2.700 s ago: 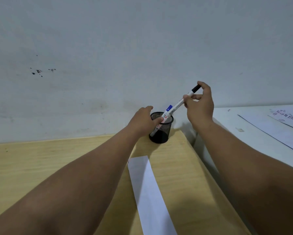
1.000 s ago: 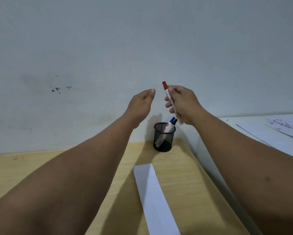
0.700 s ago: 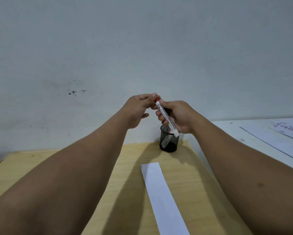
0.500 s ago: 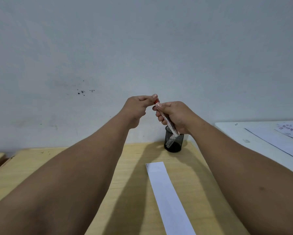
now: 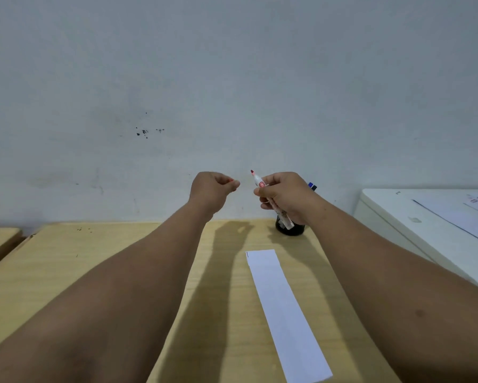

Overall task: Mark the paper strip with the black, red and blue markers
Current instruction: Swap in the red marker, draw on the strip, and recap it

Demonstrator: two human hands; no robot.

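The red marker [image 5: 271,201] is held in the right hand [image 5: 286,197]. The grip of that hand is closed tight around the white body of the marker. The red tip is bare and is pointed up and a little to the left, above the grip. The bottom end of the marker is seen sticking out below the grip.

The left hand [image 5: 214,190] is held up just to the left of the right hand, with a small gap between them. Its grip is pressed together, thumb against fingers. A tiny bit of red is seen at the fingertips, so the red cap [image 5: 231,180] seems to be pinched there, but most of it is hidden.

The black mesh cup [image 5: 290,229] is found right below and behind the right grip, on the far part of the wooden desk [image 5: 94,261]. It is partly hidden by the hand. The blue marker [image 5: 312,186] is seen poking up just to the right of the right grip. The black marker cannot be made out.

The paper strip [image 5: 282,308] is laid flat on the desk, lower than both grips and nearer to the person. It is not touched by either hand. A small dark line is seen at its far left corner.

A white desk [image 5: 398,217] with papers [image 5: 459,214] on it is seen far to the right of the right grip.
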